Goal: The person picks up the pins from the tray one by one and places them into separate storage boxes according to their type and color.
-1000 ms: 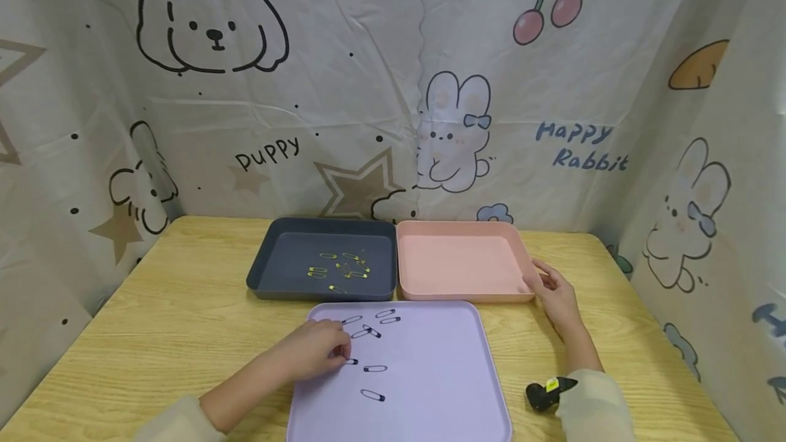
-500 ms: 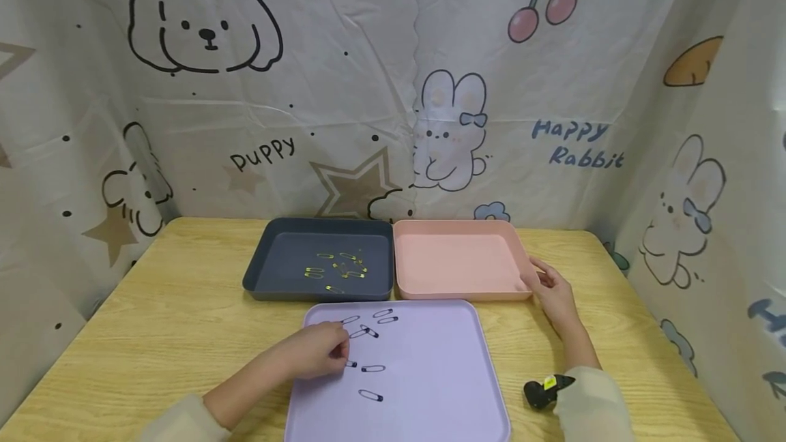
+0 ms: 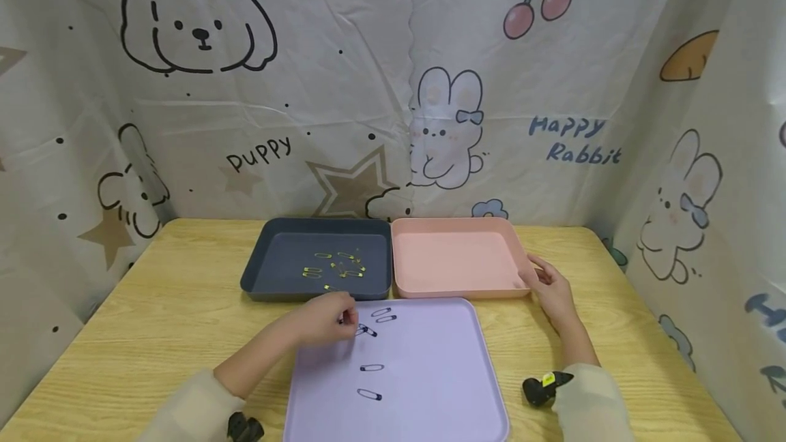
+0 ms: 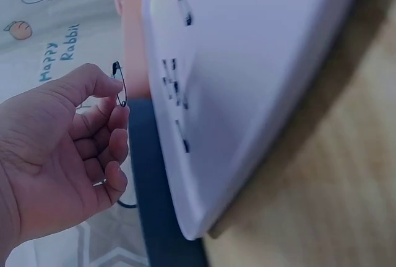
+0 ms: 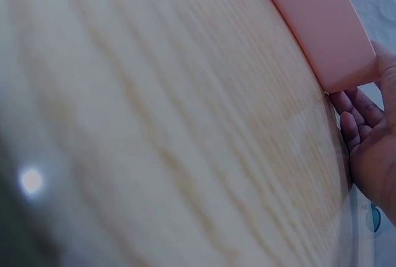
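Observation:
My left hand hovers over the far left part of the lilac tray and pinches a black safety pin between thumb and forefinger. Several more black safety pins lie loose on that tray. The dark blue tray behind it holds several gold safety pins. My right hand rests on the table with its fingers touching the right corner of the pink tray, which has nothing in it. In the right wrist view the fingers lie loosely curved against the pink tray.
The three trays sit on a wooden table walled in by a cartoon-printed cloth backdrop at the back and both sides. A black wrist camera shows on the right sleeve.
My left hand has lifted a black pin off the lilac tray and moved away from me toward the dark blue tray. The right hand has stayed by the pink tray.

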{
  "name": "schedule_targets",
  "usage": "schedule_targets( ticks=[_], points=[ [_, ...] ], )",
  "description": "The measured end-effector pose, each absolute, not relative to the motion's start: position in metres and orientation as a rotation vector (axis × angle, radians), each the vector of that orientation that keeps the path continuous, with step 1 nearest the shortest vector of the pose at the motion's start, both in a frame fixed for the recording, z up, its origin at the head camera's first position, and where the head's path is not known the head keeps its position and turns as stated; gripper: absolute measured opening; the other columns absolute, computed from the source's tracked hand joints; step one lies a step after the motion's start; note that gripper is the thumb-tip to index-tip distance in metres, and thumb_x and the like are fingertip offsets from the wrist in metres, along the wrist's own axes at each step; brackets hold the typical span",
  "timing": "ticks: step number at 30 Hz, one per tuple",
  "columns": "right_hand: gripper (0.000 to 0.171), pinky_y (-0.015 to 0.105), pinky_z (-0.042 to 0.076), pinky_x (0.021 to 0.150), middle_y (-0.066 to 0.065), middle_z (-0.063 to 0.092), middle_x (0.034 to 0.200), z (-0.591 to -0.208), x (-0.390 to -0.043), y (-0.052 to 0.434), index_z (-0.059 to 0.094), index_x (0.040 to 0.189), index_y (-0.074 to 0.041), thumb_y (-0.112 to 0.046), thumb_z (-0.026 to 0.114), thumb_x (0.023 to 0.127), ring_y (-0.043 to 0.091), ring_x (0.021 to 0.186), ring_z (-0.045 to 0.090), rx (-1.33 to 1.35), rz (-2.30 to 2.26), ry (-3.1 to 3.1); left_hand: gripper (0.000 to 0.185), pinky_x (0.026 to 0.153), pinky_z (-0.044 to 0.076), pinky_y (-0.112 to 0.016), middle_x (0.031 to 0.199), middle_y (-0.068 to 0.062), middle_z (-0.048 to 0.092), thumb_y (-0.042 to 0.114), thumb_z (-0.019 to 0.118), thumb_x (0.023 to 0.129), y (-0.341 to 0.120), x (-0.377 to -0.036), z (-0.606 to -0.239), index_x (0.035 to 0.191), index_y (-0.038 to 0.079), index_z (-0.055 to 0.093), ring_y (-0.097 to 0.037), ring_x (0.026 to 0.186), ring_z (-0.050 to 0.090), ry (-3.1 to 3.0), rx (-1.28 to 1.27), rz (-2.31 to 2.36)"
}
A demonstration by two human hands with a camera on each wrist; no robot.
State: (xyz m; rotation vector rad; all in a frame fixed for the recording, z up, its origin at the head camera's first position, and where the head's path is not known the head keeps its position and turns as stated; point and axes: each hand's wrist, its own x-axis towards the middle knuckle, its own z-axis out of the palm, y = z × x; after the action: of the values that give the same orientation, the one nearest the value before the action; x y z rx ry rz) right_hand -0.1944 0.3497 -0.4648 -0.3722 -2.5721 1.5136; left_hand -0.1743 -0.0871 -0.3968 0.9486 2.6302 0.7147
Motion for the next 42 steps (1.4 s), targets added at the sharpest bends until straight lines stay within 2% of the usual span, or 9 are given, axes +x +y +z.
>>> schedule_targets(
  ticks=[9, 18, 31, 42],
  points=[
    [0.062, 0.006, 0.038, 0.075, 0.018, 0.051, 0.131, -0.466, -0.196, 0.351, 0.039, 0.143, -0.015, -0.043, 0.057, 0.09, -0.007, 0.092, 0.045, -0.367, 1.52, -2.555, 0.006, 0.065, 0.038, -0.023, 0.078, 0.002, 0.05, 0.009, 0.059, 0.081, -0.077, -0.194, -0.378, 0.076, 0.012, 0.056, -0.01, 0.073, 0.046, 2.646, 0.979, 0.724],
    [0.062, 0.007, 0.037, 0.076, 0.018, 0.05, 0.13, -0.466, -0.196, 0.349, 0.04, 0.143, -0.014, -0.043, 0.056, 0.091, -0.002, 0.096, 0.044, -0.383, 1.522, -2.552, 0.007, 0.068, 0.04, -0.025, 0.08, 0.002, 0.052, 0.011, 0.061, 0.083, -0.063, -0.212, -0.366, 0.077, 0.013, 0.057, -0.011, 0.076, 0.047, 2.697, 0.971, 0.749],
    [0.062, 0.006, 0.037, 0.076, 0.019, 0.051, 0.131, -0.466, -0.196, 0.351, 0.039, 0.143, -0.016, -0.042, 0.057, 0.09, -0.012, 0.089, 0.044, -0.356, 1.54, -2.532, 0.003, 0.066, 0.041, -0.026, 0.084, -0.001, 0.054, 0.012, 0.058, 0.084, -0.046, -0.234, -0.354, 0.082, 0.009, 0.059, -0.013, 0.074, 0.048, 2.671, 0.932, 0.809],
    [0.062, 0.007, 0.037, 0.077, 0.018, 0.051, 0.13, -0.467, -0.196, 0.351, 0.04, 0.143, -0.014, -0.044, 0.056, 0.09, -0.006, 0.093, 0.045, -0.367, 1.521, -2.541, 0.008, 0.061, 0.041, -0.024, 0.086, -0.004, 0.055, 0.016, 0.059, 0.087, -0.027, -0.253, -0.354, 0.087, 0.008, 0.06, -0.014, 0.071, 0.049, 2.663, 0.804, 0.879]
  ],
)
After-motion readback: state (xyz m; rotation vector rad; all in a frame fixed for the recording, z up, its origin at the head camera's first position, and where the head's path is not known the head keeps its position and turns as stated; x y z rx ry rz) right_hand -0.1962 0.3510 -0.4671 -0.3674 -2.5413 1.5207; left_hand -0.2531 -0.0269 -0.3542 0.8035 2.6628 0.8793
